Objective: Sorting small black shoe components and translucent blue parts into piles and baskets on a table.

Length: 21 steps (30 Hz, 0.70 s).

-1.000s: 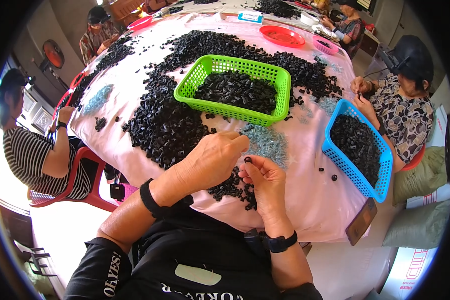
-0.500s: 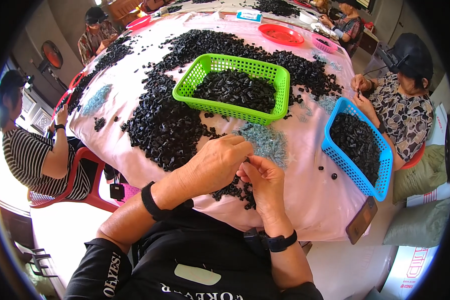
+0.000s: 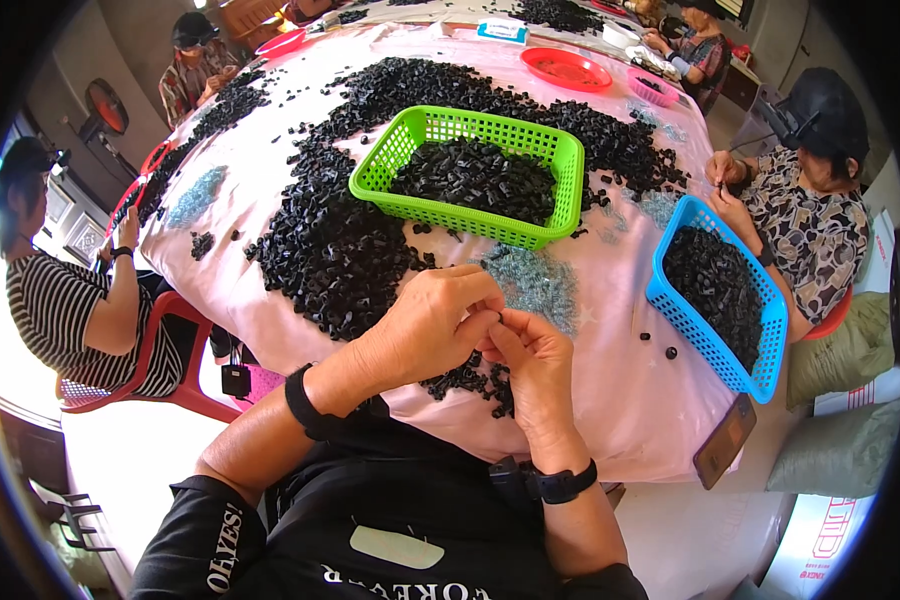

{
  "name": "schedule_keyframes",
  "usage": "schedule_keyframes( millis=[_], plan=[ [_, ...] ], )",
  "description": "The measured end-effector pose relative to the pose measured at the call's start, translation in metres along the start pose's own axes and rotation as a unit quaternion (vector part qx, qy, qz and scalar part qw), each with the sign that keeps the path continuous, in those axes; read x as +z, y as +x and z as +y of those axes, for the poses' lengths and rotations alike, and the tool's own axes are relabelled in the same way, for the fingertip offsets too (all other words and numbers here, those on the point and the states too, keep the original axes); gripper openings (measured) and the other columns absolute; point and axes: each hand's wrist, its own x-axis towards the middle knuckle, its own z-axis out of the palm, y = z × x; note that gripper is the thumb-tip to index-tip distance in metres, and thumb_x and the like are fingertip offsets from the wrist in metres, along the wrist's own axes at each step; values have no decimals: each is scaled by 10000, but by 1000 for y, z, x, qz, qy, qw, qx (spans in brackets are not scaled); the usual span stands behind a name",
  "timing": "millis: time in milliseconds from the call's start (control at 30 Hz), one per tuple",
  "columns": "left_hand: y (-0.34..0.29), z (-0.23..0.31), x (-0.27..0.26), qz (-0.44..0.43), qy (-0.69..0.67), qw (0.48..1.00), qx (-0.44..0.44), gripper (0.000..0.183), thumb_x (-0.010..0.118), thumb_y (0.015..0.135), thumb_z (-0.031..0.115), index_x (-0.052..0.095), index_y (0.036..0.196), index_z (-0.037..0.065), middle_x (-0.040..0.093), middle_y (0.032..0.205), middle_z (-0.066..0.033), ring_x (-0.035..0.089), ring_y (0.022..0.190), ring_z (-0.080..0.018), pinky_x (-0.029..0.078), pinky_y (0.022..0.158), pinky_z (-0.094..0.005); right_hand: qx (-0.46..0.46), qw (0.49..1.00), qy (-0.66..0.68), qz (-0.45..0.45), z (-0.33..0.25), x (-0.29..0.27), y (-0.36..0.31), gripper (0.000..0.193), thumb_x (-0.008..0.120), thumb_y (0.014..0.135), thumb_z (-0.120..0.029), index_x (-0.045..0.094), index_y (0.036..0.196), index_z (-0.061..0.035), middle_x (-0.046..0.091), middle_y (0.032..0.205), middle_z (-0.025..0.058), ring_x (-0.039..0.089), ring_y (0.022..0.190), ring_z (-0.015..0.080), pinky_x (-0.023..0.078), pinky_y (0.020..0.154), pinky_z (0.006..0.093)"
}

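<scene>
My left hand (image 3: 432, 318) and my right hand (image 3: 538, 365) meet fingertip to fingertip over the near edge of the table. Both are closed in a pinch around a small black plastic piece, mostly hidden by the fingers. Below the hands lies a small heap of black pieces (image 3: 482, 385). Just beyond them is a patch of small, clear bluish pieces (image 3: 538, 290), too fine to name. A large pile of black plastic parts (image 3: 330, 240) spreads to the left. Past the hands stands a green basket (image 3: 460, 222) holding more black parts.
At right, a blue basket (image 3: 702, 345) of black parts stands near a phone (image 3: 725, 440) at the table edge. Farther back are a red tray (image 3: 567, 70) and a pink basket (image 3: 652, 92). Co-workers sit around the pink-covered table, one close on the right (image 3: 805, 210).
My hands stay together in nearly the same place. The fingers have shifted slightly, and the dark piece between them shows less. The whole view has moved a little.
</scene>
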Motion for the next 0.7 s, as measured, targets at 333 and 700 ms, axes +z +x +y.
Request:
schedule_keyframes(
  millis=[333,700],
  plan=[
    [3,6,9,33,-19,999,-18,66,659,833,9,639,884,-28,643,830,-154,679,691,-293,535,622,-359,-24,999,15,16,0,1,-1,179,662,965,-76,695,1103,33,721,920,54,677,774,93,544,720,213],
    [6,10,7,33,-53,996,-65,60,662,857,23,652,890,-27,649,843,-133,671,702,-243,526,612,-326,-41,999,34,-5,-3,4,-2,189,635,985,-83,675,1118,45,724,919,82,695,811,126,557,750,239]
  ],
)
